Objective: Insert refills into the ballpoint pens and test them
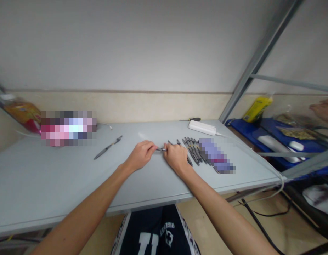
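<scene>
A slim dark pen (161, 149) spans the gap between my two hands above the table's middle. My left hand (142, 154) pinches one end of it, and my right hand (176, 155) has its fingers closed round the other end. Both ends are hidden by the fingers. Just right of my right hand lies a row of several similar grey pens (195, 150), side by side, some partly covered by that hand. Another single pen (108, 147) rests at a slant, apart, to the left of my left hand.
A blurred-out purple item (215, 154) lies against the pens' right side. Behind are a white power strip (202, 128) with its cable and a screwdriver (195, 119). At the left stand a bottle (23, 109) and a pixelated object (68, 128). Metal frame bars (259, 53) rise at the right.
</scene>
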`<state>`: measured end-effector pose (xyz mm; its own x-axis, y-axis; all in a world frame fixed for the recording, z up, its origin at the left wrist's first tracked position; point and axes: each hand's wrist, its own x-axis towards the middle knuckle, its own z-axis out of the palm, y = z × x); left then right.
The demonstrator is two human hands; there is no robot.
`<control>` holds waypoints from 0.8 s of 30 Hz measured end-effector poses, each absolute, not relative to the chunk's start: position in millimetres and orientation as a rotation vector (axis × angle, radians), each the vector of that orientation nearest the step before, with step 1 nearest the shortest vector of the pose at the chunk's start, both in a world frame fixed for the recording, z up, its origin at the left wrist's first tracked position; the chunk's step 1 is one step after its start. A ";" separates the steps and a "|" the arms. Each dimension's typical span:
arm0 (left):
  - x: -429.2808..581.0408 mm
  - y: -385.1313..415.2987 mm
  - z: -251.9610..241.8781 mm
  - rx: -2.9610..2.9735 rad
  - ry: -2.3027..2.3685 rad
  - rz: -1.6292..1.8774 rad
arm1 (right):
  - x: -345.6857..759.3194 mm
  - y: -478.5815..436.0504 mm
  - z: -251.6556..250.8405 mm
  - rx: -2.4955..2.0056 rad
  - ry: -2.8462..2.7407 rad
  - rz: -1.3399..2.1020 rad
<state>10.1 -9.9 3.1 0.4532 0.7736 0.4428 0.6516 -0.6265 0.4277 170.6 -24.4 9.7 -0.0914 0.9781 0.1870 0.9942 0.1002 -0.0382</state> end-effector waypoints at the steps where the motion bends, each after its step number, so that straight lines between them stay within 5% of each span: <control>1: 10.1 -9.8 3.0 2.497 1.248 0.913 | 170.9 -24.3 9.5 -1.998 -2.201 -0.145; 24: 6.8 3.6 0.6 1.481 1.116 1.306 | 175.1 -22.3 3.3 -1.492 -2.210 -0.416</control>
<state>6.8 3.6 0.6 0.0579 0.9691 0.2397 0.0864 -0.2441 0.9659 175.1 -22.3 3.3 -0.3215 0.7959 0.5130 0.9279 0.3729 0.0030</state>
